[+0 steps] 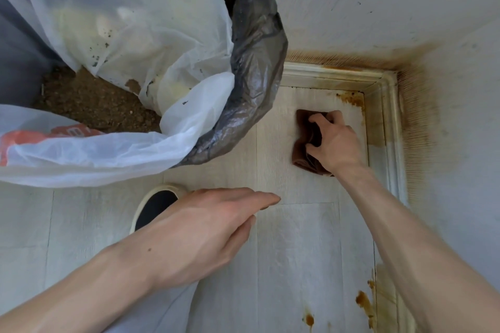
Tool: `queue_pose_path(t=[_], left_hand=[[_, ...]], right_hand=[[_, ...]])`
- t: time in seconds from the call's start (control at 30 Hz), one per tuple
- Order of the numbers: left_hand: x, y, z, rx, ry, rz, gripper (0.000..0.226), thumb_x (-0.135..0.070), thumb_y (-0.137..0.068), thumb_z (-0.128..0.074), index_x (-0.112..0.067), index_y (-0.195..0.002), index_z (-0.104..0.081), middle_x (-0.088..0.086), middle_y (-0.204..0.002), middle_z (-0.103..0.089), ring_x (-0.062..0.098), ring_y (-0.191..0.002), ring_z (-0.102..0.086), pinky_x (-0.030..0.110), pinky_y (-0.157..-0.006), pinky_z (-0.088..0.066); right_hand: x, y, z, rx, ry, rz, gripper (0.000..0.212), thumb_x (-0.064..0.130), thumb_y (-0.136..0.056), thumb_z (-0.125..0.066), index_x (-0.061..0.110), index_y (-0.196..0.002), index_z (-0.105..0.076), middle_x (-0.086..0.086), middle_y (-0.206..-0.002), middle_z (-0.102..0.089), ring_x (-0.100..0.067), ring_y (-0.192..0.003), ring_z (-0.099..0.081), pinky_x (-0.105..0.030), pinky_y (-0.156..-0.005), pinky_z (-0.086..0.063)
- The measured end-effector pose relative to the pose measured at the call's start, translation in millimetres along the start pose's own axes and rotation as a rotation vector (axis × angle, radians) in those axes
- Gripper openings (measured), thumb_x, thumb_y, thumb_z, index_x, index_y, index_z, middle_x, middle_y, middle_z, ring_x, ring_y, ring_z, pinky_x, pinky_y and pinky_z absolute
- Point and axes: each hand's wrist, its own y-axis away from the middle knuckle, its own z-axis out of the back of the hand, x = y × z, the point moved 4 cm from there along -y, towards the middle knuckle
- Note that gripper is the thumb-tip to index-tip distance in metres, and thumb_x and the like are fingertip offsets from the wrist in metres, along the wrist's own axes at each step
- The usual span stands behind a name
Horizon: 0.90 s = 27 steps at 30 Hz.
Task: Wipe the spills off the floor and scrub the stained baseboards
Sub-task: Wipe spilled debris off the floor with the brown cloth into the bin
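Observation:
My right hand [334, 140] presses a crumpled brown cloth [303, 140] flat on the pale plank floor [297, 238] near the room's corner. Brown spill marks remain in the corner [351, 98] and low at the right [364, 303]. The white baseboards [338, 77] along the back and right walls carry brown stains, and the walls above them are stained too. My left hand [205, 230] hovers over the floor with its fingers out straight, holding nothing.
A bin lined with a black bag [257, 62] stands at the upper left, holding dirt and white plastic bags [135, 21]. A dark shoe with a cream sole [157, 205] sits under my left hand.

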Motion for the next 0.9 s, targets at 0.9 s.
queue_pose_path(t=[0.9], left_hand=[[-16,16,-5,-0.027,0.042,-0.086,0.044,-0.033,-0.105,-0.038,-0.044,-0.147,-0.038,-0.029,-0.141,-0.052,-0.004,-0.126,-0.052,0.023,-0.101,-0.047]], right_hand=[[99,40,-37,-0.134,-0.421,0.388,0.039,0.009,-0.076,-0.066,0.019,-0.113,-0.064,-0.001,-0.11,-0.057,-0.026,-0.079,-0.061,-0.037,-0.07,-0.052]])
